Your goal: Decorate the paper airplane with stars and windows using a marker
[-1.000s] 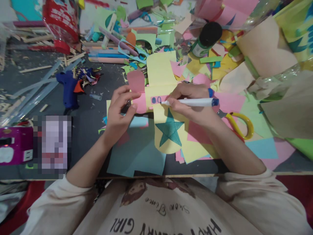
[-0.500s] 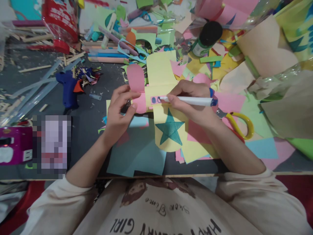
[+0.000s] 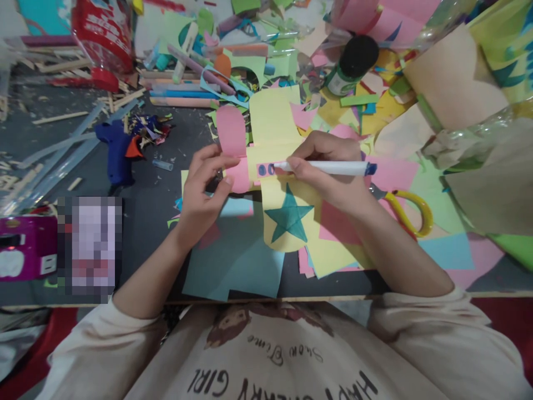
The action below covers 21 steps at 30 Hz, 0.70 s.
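My right hand (image 3: 333, 189) is closed around a white marker (image 3: 339, 168) with a blue end. Its tip touches a small pink strip (image 3: 265, 173) bearing blue round marks, on a yellow paper cutout (image 3: 275, 119). A teal star (image 3: 288, 214) decorates the cutout's lower flap. With thumb and fingers, my left hand (image 3: 202, 189) grips the pink paper side piece (image 3: 236, 176) of this cutout. Another rounded pink flap (image 3: 231, 130) stands just above those fingers.
A blue glue gun (image 3: 119, 153) lies left, near glue sticks and wooden sticks. Yellow-handled scissors (image 3: 428, 214) rest by my right forearm. Markers (image 3: 183, 94), paper scraps, a black-capped bottle (image 3: 353, 64) and a red bottle (image 3: 102, 39) crowd the back.
The marker's tip has shifted slightly within the pink strip, and its blue end has swung a little up and to the right. My left hand stays put.
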### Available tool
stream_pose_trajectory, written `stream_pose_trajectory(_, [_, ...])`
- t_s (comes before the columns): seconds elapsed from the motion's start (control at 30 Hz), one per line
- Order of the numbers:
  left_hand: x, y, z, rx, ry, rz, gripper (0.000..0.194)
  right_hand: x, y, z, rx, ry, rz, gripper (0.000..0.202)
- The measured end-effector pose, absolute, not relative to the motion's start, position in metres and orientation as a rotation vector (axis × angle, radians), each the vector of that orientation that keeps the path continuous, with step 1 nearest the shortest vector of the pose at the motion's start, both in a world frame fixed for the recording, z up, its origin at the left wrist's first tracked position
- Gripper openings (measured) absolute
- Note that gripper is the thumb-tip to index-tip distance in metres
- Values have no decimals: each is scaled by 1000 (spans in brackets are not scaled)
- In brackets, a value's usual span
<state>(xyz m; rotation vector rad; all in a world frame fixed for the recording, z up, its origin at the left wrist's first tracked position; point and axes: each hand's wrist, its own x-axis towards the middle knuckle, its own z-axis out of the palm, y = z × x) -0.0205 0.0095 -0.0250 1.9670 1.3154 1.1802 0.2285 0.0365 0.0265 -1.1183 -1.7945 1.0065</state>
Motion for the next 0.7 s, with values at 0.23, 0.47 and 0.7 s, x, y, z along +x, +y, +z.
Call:
stream_pose_trajectory(0.23, [-21,11,-29,2010,1295,1194,24,228,35,27,-1096,-1880,948,25])
stream_pose_trajectory(0.47, [-22,11,-28,2010,1301,1179,23,229,36,29,-1128,-1846,963,24])
stream_pose_trajectory(0.7, [-21,10,-23,1980,1284,1190,21,227,34,31,-1166,-1867,929,26])
